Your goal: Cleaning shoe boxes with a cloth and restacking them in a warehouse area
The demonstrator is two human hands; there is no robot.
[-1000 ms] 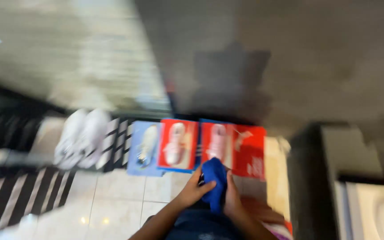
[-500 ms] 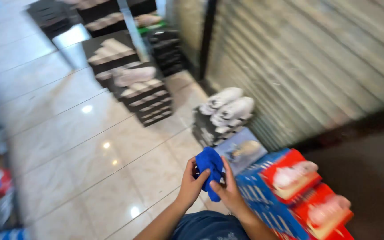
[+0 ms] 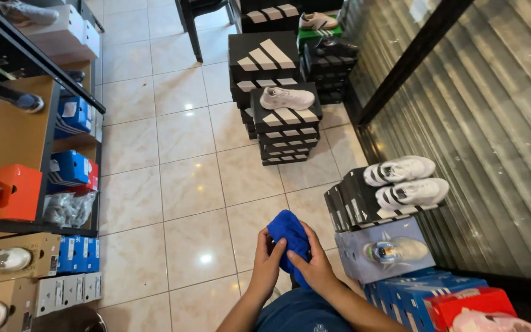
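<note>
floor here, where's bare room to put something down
Bare tile floor runs between the shelves on one side and the black box stacks on the other, down to both hands, left hand and right hand, on the blue cloth. Crowded along the shutter: boxes topped with white shoes.

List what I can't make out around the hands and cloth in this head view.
- Soft blue cloth: lower part hidden by left hand and right hand; its shape and each grip stay unclear.
- Pink shoe on red box: cut off by the bottom edge.
- Grey bundle on the left shelf: too small to identify.
</note>
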